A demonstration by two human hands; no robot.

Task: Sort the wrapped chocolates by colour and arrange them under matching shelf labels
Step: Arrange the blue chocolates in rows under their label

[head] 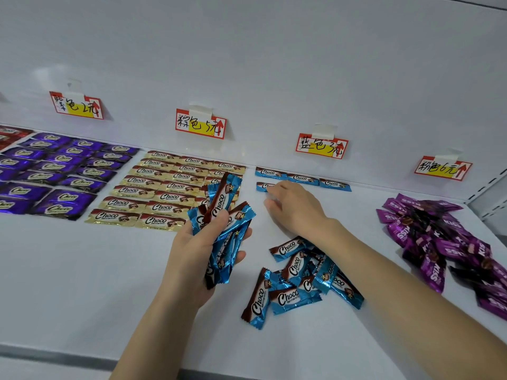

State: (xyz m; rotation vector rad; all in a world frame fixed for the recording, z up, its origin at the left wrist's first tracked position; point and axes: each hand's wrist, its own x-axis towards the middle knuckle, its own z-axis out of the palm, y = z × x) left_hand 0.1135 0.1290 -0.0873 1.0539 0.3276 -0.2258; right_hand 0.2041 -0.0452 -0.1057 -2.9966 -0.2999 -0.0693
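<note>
The white shelf (109, 270) runs under everything, and I place the rest from the blue label (321, 145) taped to its back wall. Far to the left of that label lies the block of purple chocolates (60, 171), laid flat in rows. Between that block and the label sits the block of gold chocolates (164, 187), also in neat rows. Off to the label's right and nearer to me is the heap of magenta chocolates (439, 237), unsorted and tumbled over each other.

Well below the label, towards me, lies the loose pile of blue chocolates (296, 281), overlapping at all angles, with my right forearm passing over its far edge. Down and to the left of the label my left hand (197, 248) is raised off the shelf – its fingers and thumb are curled round a bundle of blue chocolates (227, 231) that fans out above my fist.

My right hand (296, 207) lies palm down just below the label, fingers stretched and gripping nothing, their tips on a single blue chocolate (262, 186). Directly under the label – along the back wall – a row of three blue chocolates (303, 178) lies end to end, just beyond that single one.
</note>
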